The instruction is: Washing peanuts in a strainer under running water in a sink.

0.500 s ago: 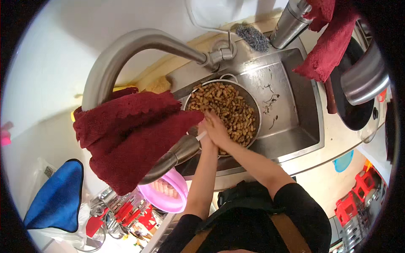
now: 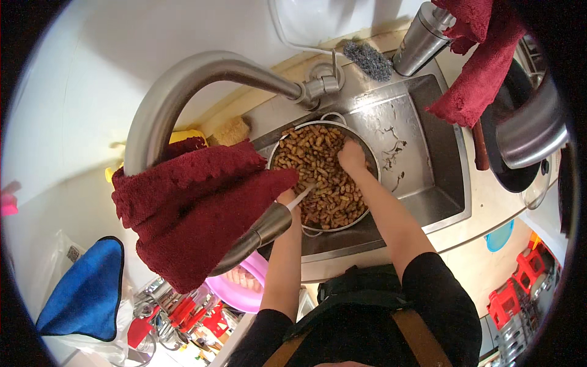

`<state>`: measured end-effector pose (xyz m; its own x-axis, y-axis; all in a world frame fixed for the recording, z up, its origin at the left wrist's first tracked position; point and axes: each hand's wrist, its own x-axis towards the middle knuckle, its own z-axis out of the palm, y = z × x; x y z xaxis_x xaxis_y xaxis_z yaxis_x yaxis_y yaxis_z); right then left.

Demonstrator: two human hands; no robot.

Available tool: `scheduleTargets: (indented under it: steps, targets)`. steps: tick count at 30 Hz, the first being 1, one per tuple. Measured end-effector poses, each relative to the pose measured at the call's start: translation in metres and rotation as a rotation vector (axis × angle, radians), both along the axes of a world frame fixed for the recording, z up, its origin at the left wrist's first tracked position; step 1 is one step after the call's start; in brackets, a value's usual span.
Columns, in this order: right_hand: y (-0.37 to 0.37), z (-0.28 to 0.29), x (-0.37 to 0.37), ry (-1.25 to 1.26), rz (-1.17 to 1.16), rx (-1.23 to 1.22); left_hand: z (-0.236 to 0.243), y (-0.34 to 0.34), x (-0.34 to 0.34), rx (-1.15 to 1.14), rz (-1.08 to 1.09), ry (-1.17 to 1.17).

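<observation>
A round metal pot (image 2: 375,160) with small loop handles stands in the sink, full of wet brown peanuts in their shells (image 2: 330,192). My right hand (image 2: 352,156) is down in the peanuts near the pot's right side, knuckles up. Its fingers look curled in among the shells, their tips buried. At the pot's left side, my left hand (image 2: 285,197) is mostly covered by a dark red towel (image 2: 189,202) draped over the faucet (image 2: 208,61), so its fingers do not show. From the faucet's spout (image 2: 275,221) a thin stream of water runs into the pot.
Dark scraps lie on the steel sink (image 2: 397,116) floor, right of the pot. Behind it are a scouring pad (image 2: 368,60), a metal cylinder (image 2: 422,40) and a sponge (image 2: 230,131). A black pan (image 2: 520,165) is at right, a pink basin (image 2: 232,300) lower left.
My hands, together under the spout before, have come apart. The right one moved up and right into the peanuts; the left drew back leftward behind the towel. The water stream now reaches the peanuts.
</observation>
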<state>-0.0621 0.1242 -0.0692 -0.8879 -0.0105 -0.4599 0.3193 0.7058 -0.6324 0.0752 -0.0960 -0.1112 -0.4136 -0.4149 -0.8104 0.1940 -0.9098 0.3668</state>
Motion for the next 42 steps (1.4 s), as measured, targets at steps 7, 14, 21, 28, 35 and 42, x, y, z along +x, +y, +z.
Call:
scheduleTargets:
  steps: [7,14,21,28,35,42]
  targets:
    - [0.020,-0.078,-0.011,-0.402,0.359,-0.121,0.019,0.056,-0.027,-0.367,-0.814,-0.536]
    - [0.030,-0.059,-0.016,-0.784,0.216,-0.566,0.005,0.068,-0.025,-0.282,-0.984,-0.370]
    - [0.048,-0.048,-0.012,-0.977,-0.067,-0.736,0.014,0.088,-0.025,-0.102,-0.863,-0.249]
    - [0.027,-0.011,0.002,-1.122,-0.258,-1.362,0.058,0.076,-0.015,-0.124,-0.690,0.104]
    - [0.014,-0.012,0.019,-1.110,-0.328,-1.698,0.103,0.097,-0.023,-0.136,-0.563,0.203]
    - [-0.007,0.014,0.047,-1.036,-0.410,-1.819,0.095,0.091,-0.012,-0.181,-0.463,0.219]
